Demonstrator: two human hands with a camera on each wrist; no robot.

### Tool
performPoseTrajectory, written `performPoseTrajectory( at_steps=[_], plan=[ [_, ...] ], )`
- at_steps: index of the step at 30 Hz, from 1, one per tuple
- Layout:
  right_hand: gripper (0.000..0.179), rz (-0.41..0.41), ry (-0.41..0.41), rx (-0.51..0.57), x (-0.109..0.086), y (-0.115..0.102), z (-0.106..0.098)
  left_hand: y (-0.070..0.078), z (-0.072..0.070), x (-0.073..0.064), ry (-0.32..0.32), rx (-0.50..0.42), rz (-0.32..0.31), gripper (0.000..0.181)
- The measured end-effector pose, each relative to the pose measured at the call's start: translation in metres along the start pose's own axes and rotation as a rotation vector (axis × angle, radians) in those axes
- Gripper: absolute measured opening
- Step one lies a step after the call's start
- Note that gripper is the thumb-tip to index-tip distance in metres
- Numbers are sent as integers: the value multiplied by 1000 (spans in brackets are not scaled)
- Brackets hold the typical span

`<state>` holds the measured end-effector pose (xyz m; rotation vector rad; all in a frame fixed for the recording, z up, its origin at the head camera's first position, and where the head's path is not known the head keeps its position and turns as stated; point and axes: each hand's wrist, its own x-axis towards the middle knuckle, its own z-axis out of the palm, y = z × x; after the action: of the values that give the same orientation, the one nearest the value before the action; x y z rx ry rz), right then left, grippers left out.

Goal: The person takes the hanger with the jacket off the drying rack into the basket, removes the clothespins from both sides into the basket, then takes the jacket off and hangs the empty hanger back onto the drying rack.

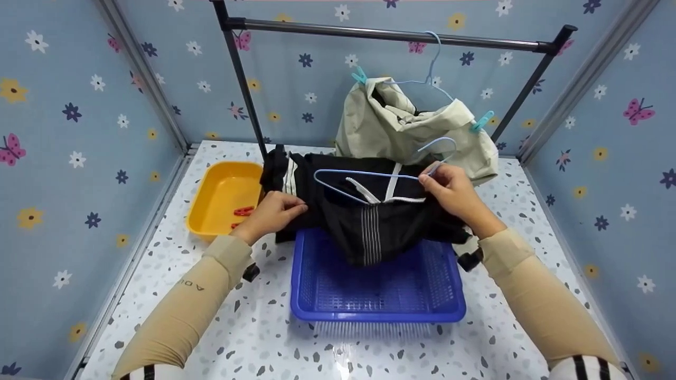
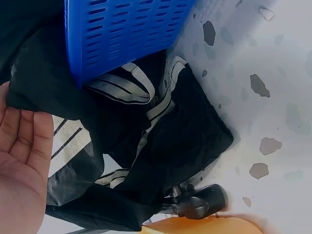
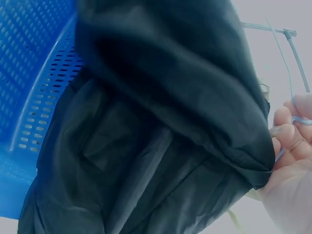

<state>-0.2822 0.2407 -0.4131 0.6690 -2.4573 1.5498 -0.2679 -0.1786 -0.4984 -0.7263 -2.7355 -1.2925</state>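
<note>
A black jacket with white stripes and a white zip lies draped over the back of a blue plastic basket. My right hand pinches a light blue wire hanger close to its hook, with the black cloth's edge right at the fingers in the right wrist view. One arm of the hanger reaches left into the jacket's neck opening. On the left side, my left hand pinches the jacket's cloth between thumb and fingers. In the left wrist view its fingertips are hidden behind a black fold.
Behind the basket stands a dark metal clothes rack. From it hangs a pale green garment on another blue hanger, held by turquoise clothes pegs. A yellow tub with red pegs stands to the left on the speckled table.
</note>
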Motion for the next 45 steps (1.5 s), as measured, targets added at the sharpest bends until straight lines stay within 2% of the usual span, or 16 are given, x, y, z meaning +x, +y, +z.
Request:
performPoseTrajectory(
  at_steps=[8,15,21,33,40,45],
  plan=[
    [11,-11,-9,2,5,-5,4,4,6,-2,-2,-60,-8,14],
    [12,-21,-28,19,14,-20,14,4,12,-6,-19,-40,33,12],
    [13,-54,-37,28,24,-31,23,3,12,-11,-40,-15,22,13],
    [15,-81,-41,38,44,-56,39,0,11,-15,-48,-23,22,12],
    [14,-89,-83,24,49,-67,49,-4,5,-17,-43,-73,-21,16],
    [13,-94,-104,1,51,-66,55,-8,-10,-22,13,-186,-125,29]
  ],
)
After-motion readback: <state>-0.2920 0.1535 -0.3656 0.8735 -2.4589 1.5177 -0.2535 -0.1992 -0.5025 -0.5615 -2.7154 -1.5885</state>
